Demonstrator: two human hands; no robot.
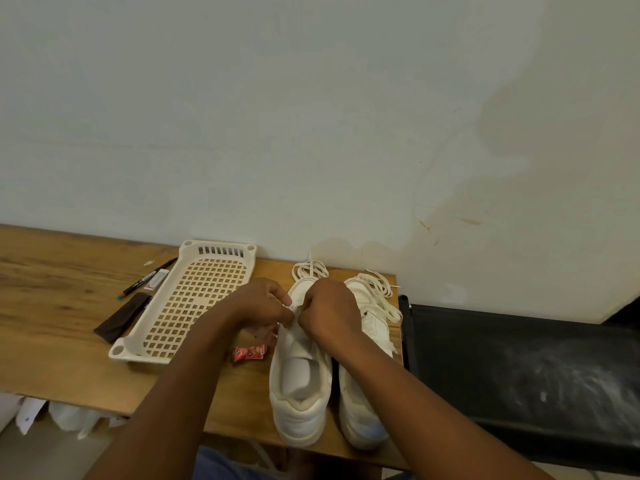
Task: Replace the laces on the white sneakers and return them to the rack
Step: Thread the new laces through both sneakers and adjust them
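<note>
Two white sneakers stand side by side on the wooden table, heels toward me. Over the lace area of the left sneaker (300, 386) my left hand (265, 301) and my right hand (329, 306) meet, each pinching a bit of white lace between curled fingers. The right sneaker (363, 410) is partly hidden under my right forearm. A loose white lace (310, 270) lies coiled beyond the left sneaker's toe. Another lace (382, 296) is draped over the right sneaker's front.
A cream plastic rack tray (194, 299) with a grid bottom lies left of the shoes. A marker (149, 277), a white eraser (156, 279) and a dark brown pouch (121, 317) sit further left. A red wrapper (249, 353) lies by my left wrist. A black chair (519, 368) is at right.
</note>
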